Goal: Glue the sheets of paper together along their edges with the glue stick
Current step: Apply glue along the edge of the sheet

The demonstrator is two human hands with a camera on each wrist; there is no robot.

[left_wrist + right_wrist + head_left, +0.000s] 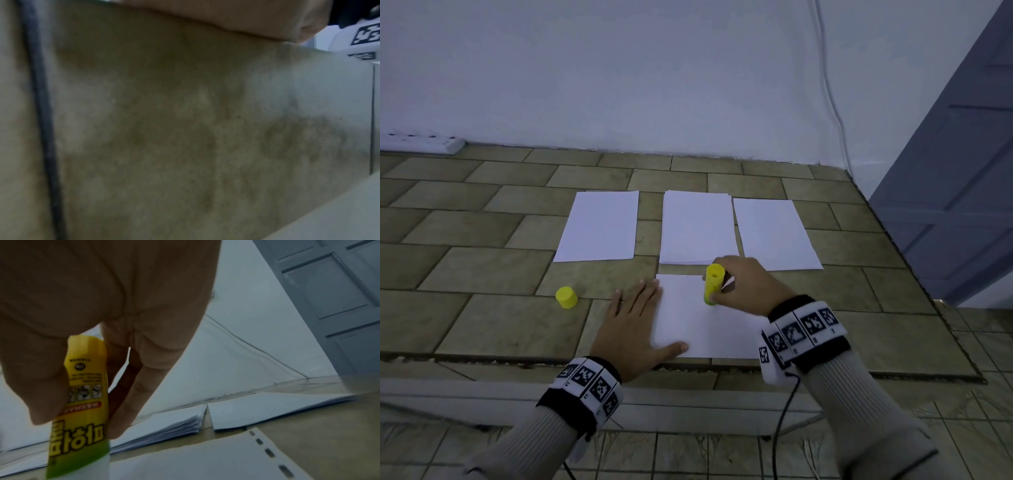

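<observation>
Both hands work over the near paper sheet (pixel 698 318): my left hand (pixel 631 318) lies flat with straight fingers along its left edge, while my right hand (pixel 748 291) grips the yellow glue stick (pixel 713 284) upright, its tip seemingly touching the sheet. Its yellow cap (pixel 566 297) stands apart on the tiled surface (pixel 482 274).

A white power strip (pixel 421 142) lies at the back left of the tiled surface (pixel 482 267), against the white wall (pixel 654 68). A thin white cable (pixel 828 85) runs down that wall. A grey panelled door (pixel 962 188) stands on the right.
</observation>
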